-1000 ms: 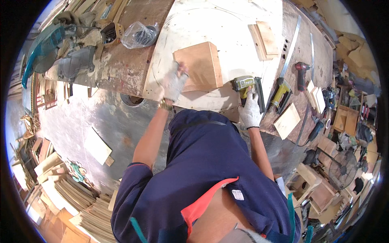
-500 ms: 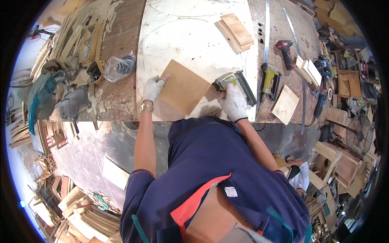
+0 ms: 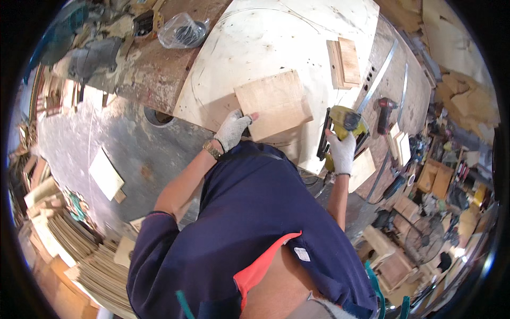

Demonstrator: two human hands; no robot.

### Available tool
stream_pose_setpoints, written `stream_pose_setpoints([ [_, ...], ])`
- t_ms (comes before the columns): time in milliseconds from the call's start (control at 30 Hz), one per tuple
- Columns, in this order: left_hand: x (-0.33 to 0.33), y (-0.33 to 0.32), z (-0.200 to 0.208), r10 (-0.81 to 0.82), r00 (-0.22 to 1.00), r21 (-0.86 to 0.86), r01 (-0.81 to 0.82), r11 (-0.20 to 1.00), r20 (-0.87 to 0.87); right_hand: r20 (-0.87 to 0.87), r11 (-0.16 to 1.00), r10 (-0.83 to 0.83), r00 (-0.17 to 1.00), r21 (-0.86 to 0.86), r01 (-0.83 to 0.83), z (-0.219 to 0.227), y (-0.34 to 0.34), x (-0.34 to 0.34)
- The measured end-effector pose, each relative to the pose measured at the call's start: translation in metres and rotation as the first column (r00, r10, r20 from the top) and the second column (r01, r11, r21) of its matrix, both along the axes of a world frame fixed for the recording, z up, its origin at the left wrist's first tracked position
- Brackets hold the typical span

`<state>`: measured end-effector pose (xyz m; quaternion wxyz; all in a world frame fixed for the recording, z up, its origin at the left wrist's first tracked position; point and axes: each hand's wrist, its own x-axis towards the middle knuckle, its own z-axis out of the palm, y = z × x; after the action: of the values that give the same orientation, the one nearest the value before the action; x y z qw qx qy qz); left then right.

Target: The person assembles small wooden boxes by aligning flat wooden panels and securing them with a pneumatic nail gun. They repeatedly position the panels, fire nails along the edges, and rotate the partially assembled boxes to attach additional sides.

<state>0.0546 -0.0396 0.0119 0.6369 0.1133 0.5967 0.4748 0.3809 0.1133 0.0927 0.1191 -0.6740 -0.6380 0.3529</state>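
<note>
My left hand [image 3: 234, 130], in a pale knitted work glove with a watch at the wrist, grips the lower left edge of a square wooden board [image 3: 273, 103]. The board is tilted over a large whitish plywood sheet [image 3: 223, 58] on the workbench. To the right, my gloved right hand [image 3: 342, 148] is closed around a yellow-green and black nail gun [image 3: 345, 118]. A second nail gun's parts seem to overlap it there, so I cannot tell the two fully apart. Just past that hand lies a pale square board [image 3: 362, 170].
Stacked wood pieces [image 3: 345, 63] rest on the sheet's far right. A red and black cordless drill [image 3: 385, 112], small wood blocks [image 3: 399, 143] and metal strips [image 3: 378, 77] lie further right. A clear plastic bag [image 3: 183, 31] sits at the far left. Stacked thin boards [image 3: 101, 276] fill the lower left.
The head view has turned, so the bench appears slanted. The board's lighter, grained face now shows instead of the brown one. My right hand with the nail gun has moved right, away from the board.
</note>
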Motion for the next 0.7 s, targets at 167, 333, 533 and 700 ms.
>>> stream_pose_setpoints([
  [167,0.018,0.019,-0.019,-0.165,0.942,-0.118,0.206,0.971,0.292,-0.089,0.981,0.196,0.977,0.002,-0.196,0.088,-0.005,-0.031],
  [333,0.026,0.023,-0.022,-0.197,0.921,-0.065,0.231,0.971,0.338,-0.225,0.929,0.322,0.920,-0.112,-0.352,0.110,-0.020,-0.098],
  [533,0.037,0.025,-0.042,-0.157,0.935,-0.033,0.176,0.984,0.317,-0.171,0.863,0.442,0.880,-0.186,-0.470,0.082,-0.015,-0.139],
  [700,0.028,0.024,-0.030,-0.238,0.934,0.000,0.246,0.969,0.265,-0.174,0.841,0.459,0.871,-0.230,-0.489,0.073,-0.010,-0.154],
])
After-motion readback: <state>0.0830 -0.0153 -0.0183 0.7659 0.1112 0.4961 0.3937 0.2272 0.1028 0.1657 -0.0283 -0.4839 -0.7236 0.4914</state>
